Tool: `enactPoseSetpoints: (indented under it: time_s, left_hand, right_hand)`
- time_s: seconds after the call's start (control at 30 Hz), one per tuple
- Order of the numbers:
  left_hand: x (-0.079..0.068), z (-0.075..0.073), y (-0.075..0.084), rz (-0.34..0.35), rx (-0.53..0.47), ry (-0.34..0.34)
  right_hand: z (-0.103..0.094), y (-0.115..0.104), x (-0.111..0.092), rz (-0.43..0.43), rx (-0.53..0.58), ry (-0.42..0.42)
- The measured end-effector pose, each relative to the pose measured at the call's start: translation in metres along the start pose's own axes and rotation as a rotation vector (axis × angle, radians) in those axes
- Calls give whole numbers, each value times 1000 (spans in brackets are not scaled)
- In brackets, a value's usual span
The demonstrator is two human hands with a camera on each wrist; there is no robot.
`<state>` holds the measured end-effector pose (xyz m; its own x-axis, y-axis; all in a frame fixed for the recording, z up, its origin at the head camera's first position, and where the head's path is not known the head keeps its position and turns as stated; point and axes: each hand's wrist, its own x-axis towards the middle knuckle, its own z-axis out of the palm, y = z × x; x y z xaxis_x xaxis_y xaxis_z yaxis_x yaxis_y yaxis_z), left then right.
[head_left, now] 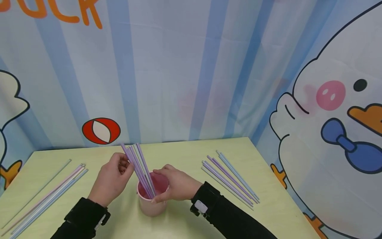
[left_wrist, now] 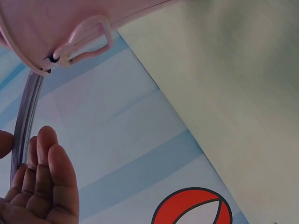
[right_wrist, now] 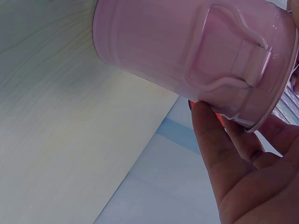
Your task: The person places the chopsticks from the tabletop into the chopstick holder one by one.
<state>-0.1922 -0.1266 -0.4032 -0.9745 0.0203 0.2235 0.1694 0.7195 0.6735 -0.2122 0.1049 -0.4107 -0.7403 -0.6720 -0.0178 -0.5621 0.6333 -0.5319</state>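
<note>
A small pink bucket (head_left: 150,207) with wire-like side handles (right_wrist: 198,51) stands on the table. Several thin purple and whitish straw-like sticks (head_left: 140,171) lean up out of it toward the left. My left hand (head_left: 113,179) pinches the purple sticks near their upper ends; in the left wrist view the sticks (left_wrist: 27,112) pass between thumb and fingers. On the bucket's right side, my right hand (head_left: 179,182) grips the rim, one finger over the far edge and the thumb at the near side. In the right wrist view, right-hand fingers (right_wrist: 215,144) touch the bucket's wall by the rim.
Left on the pale wooden table (head_left: 119,225) lie several long sticks (head_left: 50,196), pink, white, blue and greenish. More sticks (head_left: 229,182), purple, whitish and blue, lie at the right. A striped cartoon curtain (head_left: 170,83) hangs behind the table's back edge.
</note>
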Motion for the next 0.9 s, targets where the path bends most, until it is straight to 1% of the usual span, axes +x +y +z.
enactPoseSetpoints:
  time_s: [0.23,0.33,0.5,0.77,0.9]
  left_hand:
    - [-2,8,-2,-9,-11,-63]
    - [-3,10,-2,-10,-12,-77]
    - [-3,12,-2,-17,-10,-83]
    - [-5,12,-3,-30,8,-99]
    - [-8,7,-9,-22,39,-79]
  right_hand:
    - [0,1,-1,-3,15,-4]
    - [0,2,0,-6,12,-4]
    - [1,3,1,-11,4,1]
    - [2,4,1,6,-3,3]
    - [1,3,1,1,-5,5]
